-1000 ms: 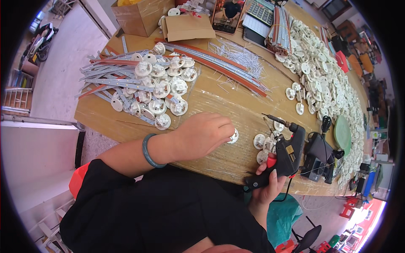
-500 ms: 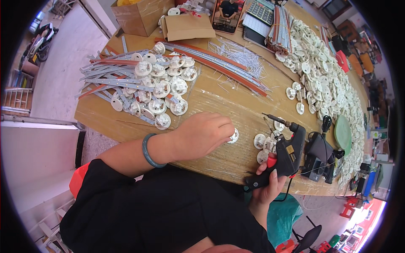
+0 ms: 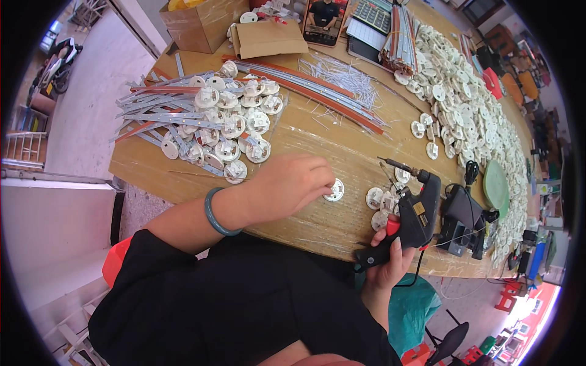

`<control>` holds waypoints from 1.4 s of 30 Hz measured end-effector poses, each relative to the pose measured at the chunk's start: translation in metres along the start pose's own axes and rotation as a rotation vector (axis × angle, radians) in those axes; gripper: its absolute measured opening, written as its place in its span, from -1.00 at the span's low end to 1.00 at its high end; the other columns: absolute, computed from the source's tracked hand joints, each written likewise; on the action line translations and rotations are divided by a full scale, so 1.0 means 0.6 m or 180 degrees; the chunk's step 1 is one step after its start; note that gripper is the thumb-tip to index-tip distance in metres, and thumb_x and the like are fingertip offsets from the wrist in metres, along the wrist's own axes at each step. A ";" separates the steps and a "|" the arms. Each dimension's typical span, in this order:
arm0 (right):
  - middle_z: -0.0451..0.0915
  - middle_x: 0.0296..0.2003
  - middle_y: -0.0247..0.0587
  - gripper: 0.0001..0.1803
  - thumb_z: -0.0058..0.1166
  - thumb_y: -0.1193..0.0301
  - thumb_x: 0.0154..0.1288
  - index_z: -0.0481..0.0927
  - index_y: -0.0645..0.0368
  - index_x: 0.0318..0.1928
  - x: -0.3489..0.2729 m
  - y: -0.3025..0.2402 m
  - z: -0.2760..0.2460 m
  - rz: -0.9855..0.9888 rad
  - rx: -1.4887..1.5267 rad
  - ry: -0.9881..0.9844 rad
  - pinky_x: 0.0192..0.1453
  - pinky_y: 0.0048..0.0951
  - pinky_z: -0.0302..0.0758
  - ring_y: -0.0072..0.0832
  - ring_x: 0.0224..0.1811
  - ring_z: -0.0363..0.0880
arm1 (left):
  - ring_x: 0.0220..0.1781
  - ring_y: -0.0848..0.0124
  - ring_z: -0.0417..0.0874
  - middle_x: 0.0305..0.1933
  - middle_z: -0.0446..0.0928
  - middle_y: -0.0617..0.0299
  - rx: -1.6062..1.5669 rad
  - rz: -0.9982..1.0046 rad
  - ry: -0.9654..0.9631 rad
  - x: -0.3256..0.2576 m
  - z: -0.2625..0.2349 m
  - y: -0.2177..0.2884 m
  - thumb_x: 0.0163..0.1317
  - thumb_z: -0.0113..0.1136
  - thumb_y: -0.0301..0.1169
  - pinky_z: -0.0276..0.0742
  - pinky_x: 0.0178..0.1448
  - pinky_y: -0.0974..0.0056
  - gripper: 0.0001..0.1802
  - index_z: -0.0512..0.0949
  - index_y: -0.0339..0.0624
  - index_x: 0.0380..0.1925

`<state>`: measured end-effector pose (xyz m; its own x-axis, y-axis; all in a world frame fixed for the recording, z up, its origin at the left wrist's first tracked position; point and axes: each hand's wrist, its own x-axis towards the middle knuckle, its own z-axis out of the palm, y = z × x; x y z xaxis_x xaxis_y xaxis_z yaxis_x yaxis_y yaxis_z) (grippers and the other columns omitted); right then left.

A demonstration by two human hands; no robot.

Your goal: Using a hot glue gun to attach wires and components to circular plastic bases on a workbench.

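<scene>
Head cam: left hand (image 3: pixel 287 186) pinches a white disc (image 3: pixel 334 190) near the desk's (image 3: pixel 317 131) near edge, right hand (image 3: pixel 390 259) wrapped around a black glue gun (image 3: pixel 410 219). Brown cardboard box (image 3: pixel 198 24) and tan envelope (image 3: pixel 267 38) sit at the far-left corner.

We see a cardboard box (image 3: pixel 196 24) and a brown envelope (image 3: pixel 267 38) at the far edge of the wooden tabletop (image 3: pixel 317 131), a calculator (image 3: pixel 373 15) beside them, and a green plate (image 3: pixel 496 188) at our right.
</scene>
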<state>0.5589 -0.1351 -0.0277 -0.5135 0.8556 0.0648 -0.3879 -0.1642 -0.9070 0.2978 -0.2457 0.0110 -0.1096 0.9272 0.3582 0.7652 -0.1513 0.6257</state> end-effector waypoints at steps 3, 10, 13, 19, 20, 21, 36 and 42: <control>0.49 0.18 0.20 -0.46 0.04 0.52 0.37 0.27 0.34 0.32 0.000 -0.001 0.001 0.0072 0.0073 0.0103 -0.17 -0.34 0.58 -0.26 -0.16 0.59 | -0.19 0.08 0.64 -0.22 0.58 0.11 -0.0084 -0.0221 0.0062 0.001 -0.007 0.003 0.25 0.29 -0.41 0.57 -0.16 0.15 -0.88 0.60 -0.18 -0.27; 0.55 0.10 0.11 -0.48 0.08 0.50 0.37 0.32 0.37 0.29 0.004 -0.008 0.002 0.0048 -0.0011 0.0006 -0.14 -0.35 0.57 -0.32 -0.18 0.61 | -0.41 0.28 0.56 -0.32 0.57 0.12 -0.0115 -0.0368 0.0307 0.013 -0.026 0.012 0.23 0.31 -0.51 0.46 -0.30 0.30 -0.92 0.61 -0.24 -0.30; 0.52 0.15 0.15 -0.49 -0.03 0.54 0.41 0.28 0.38 0.33 0.011 -0.008 0.006 -0.0104 -0.0062 -0.0098 -0.16 -0.38 0.57 -0.33 -0.16 0.59 | -0.43 0.45 0.50 -0.33 0.57 0.21 -0.0396 -0.0618 0.0215 0.018 -0.027 0.032 0.24 0.29 -0.54 0.39 -0.34 0.38 -0.94 0.62 -0.28 -0.29; 0.60 0.03 0.06 -0.54 0.06 0.53 0.39 0.39 0.39 0.26 -0.027 -0.034 0.005 0.0140 -0.0205 -0.0008 -0.09 -0.38 0.61 -0.38 -0.18 0.63 | -0.39 0.49 0.45 -0.34 0.51 0.22 -0.0535 -0.0828 -0.0022 0.015 0.004 0.041 0.26 0.25 -0.53 0.39 -0.30 0.38 -0.94 0.58 -0.29 -0.30; 0.62 -0.01 0.04 -0.55 0.07 0.52 0.39 0.41 0.40 0.25 -0.036 -0.040 0.003 0.0296 -0.0348 -0.0079 -0.08 -0.37 0.61 -0.38 -0.19 0.64 | -0.37 0.49 0.44 -0.32 0.50 0.23 -0.0587 -0.0939 -0.0025 0.017 0.008 0.043 0.25 0.25 -0.52 0.39 -0.28 0.37 -0.93 0.56 -0.29 -0.33; 0.66 -0.10 -0.02 -0.58 0.09 0.49 0.40 0.46 0.39 0.22 -0.044 -0.045 -0.003 0.0299 -0.0565 -0.0107 -0.05 -0.36 0.61 -0.40 -0.22 0.65 | -0.36 0.49 0.44 -0.30 0.48 0.23 -0.0645 -0.1055 -0.0025 0.016 0.013 0.045 0.25 0.25 -0.52 0.39 -0.27 0.37 -0.92 0.54 -0.28 -0.35; 0.55 0.07 -0.06 -0.57 0.22 0.55 0.25 0.51 0.32 0.14 -0.087 -0.002 -0.059 -0.0019 -0.1769 -0.0365 0.26 -0.31 0.36 -0.30 0.13 0.52 | -0.26 0.49 0.56 -0.16 0.51 0.22 -0.0521 -0.0743 -0.0059 0.008 0.049 0.022 0.14 0.23 -0.58 0.53 -0.19 0.43 -0.90 0.47 -0.29 -0.43; 0.55 0.05 -0.05 -0.50 0.24 0.57 0.25 0.44 0.37 0.19 -0.088 -0.003 -0.050 0.0107 -0.1795 -0.0351 0.22 -0.39 0.39 -0.34 0.08 0.55 | -0.26 0.45 0.58 -0.16 0.53 0.20 -0.0646 -0.0720 -0.0020 0.007 0.047 0.016 0.13 0.23 -0.59 0.54 -0.20 0.41 -0.90 0.47 -0.29 -0.44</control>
<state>0.6096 -0.1656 -0.0420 -0.6070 0.7933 0.0475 0.0827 0.1225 -0.9890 0.3226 -0.2339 -0.0008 -0.2582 0.9472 0.1900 0.5793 -0.0056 0.8151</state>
